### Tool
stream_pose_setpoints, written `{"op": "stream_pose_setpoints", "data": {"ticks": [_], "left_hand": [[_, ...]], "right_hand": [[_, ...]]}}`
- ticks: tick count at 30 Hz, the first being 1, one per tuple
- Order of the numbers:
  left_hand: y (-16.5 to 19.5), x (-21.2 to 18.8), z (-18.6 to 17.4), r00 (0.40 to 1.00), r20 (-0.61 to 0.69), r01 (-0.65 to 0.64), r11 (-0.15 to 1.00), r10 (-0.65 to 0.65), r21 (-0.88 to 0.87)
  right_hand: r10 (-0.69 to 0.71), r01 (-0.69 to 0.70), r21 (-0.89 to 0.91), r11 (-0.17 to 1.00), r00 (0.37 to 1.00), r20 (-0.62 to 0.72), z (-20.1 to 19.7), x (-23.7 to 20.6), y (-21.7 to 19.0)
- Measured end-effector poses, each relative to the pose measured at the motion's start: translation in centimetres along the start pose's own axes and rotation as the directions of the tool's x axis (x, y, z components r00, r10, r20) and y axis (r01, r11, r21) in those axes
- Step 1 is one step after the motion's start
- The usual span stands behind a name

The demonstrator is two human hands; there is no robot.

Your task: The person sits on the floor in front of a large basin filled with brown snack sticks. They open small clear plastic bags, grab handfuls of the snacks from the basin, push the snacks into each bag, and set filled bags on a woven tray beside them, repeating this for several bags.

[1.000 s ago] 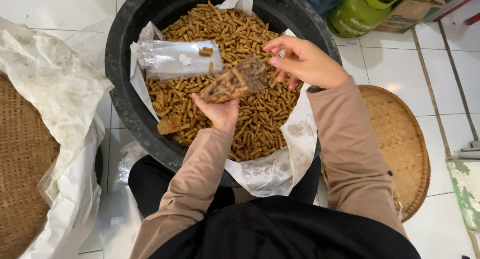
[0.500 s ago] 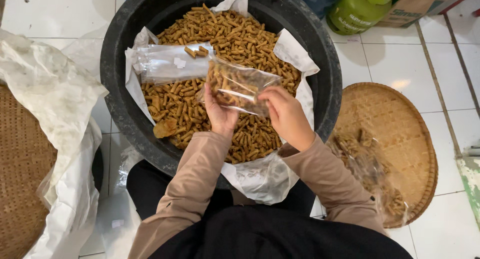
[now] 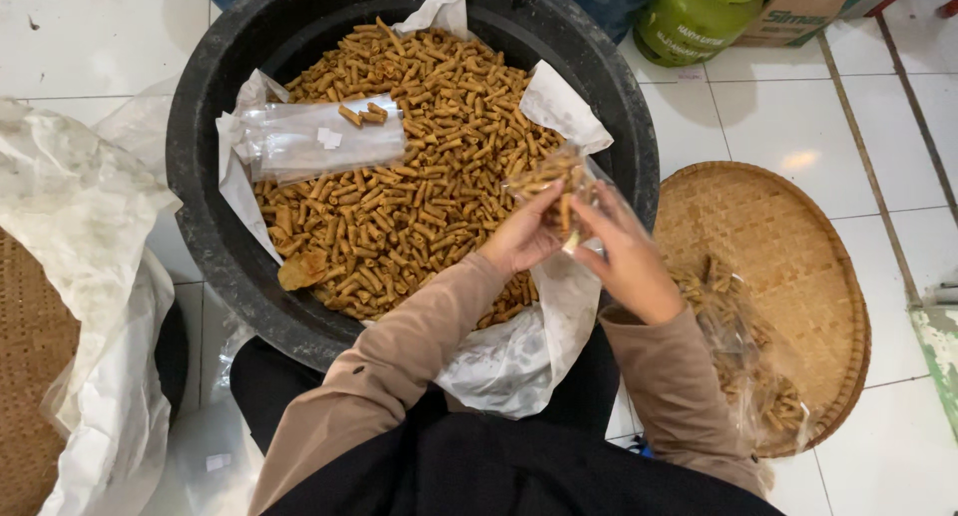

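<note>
Pinching a light, floppy snack bag [image 3: 559, 182] between them, left hand [image 3: 519, 239] and right hand [image 3: 629, 261] are both gripping its soft, crinkly sides.

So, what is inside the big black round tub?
The black round tub holds a white plastic liner, brown stick snacks and an empty clear packet. The tub's bottom is covered.

Green gas cylinder [image 3: 694, 15], woven tray [image 3: 788, 266]

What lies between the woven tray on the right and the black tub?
In the head view, the right hand and the small clear bag of snack sticks it holds with the left hand sit between the black tub and woven tray.
</note>
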State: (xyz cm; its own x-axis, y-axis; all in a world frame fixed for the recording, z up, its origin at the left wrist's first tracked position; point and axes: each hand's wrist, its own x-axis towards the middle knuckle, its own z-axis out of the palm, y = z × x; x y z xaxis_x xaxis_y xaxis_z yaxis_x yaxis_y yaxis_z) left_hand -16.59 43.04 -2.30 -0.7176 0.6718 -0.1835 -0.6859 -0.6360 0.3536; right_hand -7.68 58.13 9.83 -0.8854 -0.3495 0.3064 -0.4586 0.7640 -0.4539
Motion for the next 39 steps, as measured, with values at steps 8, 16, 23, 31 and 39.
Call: {"op": "stream_pose_setpoints", "data": {"ticks": [8,16,23,31,39], "left_hand": [[13.0,-4.2,-3.5,0.731,0.194,0.38,-0.626,0.655,0.681],[17.7,-9.1,-9.2,0.775,0.225,0.443,-0.763,0.59,0.471],[18.2,-10.9,-7.3,0.606,0.359,0.238,-0.593,0.709,0.769],[19.2,-16.0,-1.6,0.389,0.405,0.027,-0.45,0.827,0.893],[16.0,-19.1,2.4,0.335,0.26,-0.191,-0.205,0.906,0.96]], "right_hand": [[0.419,-0.505,-0.149,0.85,0.82,-0.391,-4.9,-8.3,17.5],[0.784,-0.742,0.308,0.596,0.62,-0.024,0.7,-12.0,24.1],[0.715,-0.72,-0.066,0.691,0.666,0.212,0.0,-11.5,23.4],[0.503,-0.493,-0.37,0.787,0.861,-0.076,-5.0,-6.3,11.1],[-0.185,0.21,0.222,0.952,0.974,-0.128,-2.8,4.4,-10.3]]}}
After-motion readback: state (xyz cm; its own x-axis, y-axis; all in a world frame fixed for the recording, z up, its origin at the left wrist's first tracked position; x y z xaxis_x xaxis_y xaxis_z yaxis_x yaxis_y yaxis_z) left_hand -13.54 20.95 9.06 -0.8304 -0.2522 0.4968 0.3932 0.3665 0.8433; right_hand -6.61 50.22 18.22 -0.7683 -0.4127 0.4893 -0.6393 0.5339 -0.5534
